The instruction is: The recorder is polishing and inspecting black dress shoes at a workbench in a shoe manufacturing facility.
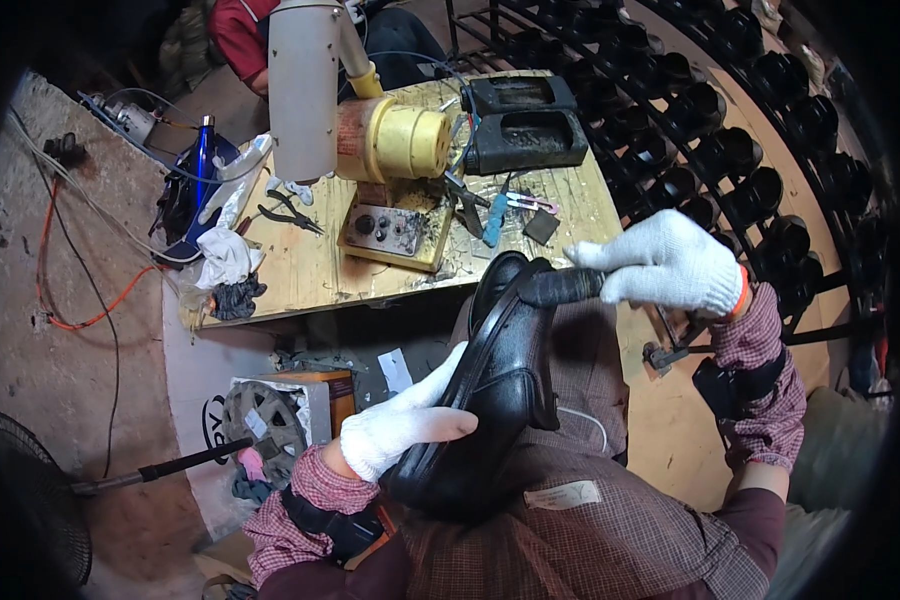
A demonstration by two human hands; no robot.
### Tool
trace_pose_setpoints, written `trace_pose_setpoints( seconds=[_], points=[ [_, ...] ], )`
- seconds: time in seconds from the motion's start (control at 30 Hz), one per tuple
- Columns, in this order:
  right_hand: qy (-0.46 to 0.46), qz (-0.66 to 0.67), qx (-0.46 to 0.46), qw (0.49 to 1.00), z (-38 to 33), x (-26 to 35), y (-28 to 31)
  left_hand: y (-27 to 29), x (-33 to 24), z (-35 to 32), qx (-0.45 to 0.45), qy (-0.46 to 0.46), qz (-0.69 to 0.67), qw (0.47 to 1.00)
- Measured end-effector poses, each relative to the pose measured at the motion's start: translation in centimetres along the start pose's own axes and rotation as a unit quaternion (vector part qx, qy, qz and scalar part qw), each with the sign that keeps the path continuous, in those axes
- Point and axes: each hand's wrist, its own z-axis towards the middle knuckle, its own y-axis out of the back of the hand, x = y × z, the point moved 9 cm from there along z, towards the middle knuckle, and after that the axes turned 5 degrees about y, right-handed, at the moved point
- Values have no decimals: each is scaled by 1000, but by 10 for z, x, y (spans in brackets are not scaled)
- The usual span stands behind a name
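Observation:
A black leather shoe [500, 385] is held tilted above my lap, its sole edge along the left side. My left hand [405, 425], in a white knit glove, is closed around that side, with its thumb against the shoe. My right hand [665, 265], gloved in white too, pinches the end of a black, wrapped-looking cylindrical handle [560, 288]. The handle's other end meets the upper end of the shoe; whatever tip it has is hidden there. A brown checked apron [600, 510] lies beneath the shoe.
Ahead stands a wooden bench [300, 270] bearing a yellow machine [400, 140], a control box [385, 230], pliers [290, 212] and black trays [530, 140]. Racks of black shoes [725, 150] line the right. A fan [35, 490] is at left; another person's sleeve [235, 35] shows behind the bench.

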Motion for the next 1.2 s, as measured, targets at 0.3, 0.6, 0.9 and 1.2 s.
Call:
trace_pose_setpoints(
  seconds=[0.3, 0.6, 0.9, 1.2],
  points=[
    [142, -11, 35, 989, 11, -8, 4, -1, -5, 5, 45, 8, -70, 997],
    [184, -90, 105, 973, 15, 9, -8, 2, 2, 17, 55, 6, -83, 995],
    [267, -159, 132, 941, 16, 11, -8, 17, 8, 18, 14, 41, -9, 999],
    [231, -101, 216, 943, 17, 32, -29, 9, 1, 22, 52, 15, 16, 998]
  ],
)
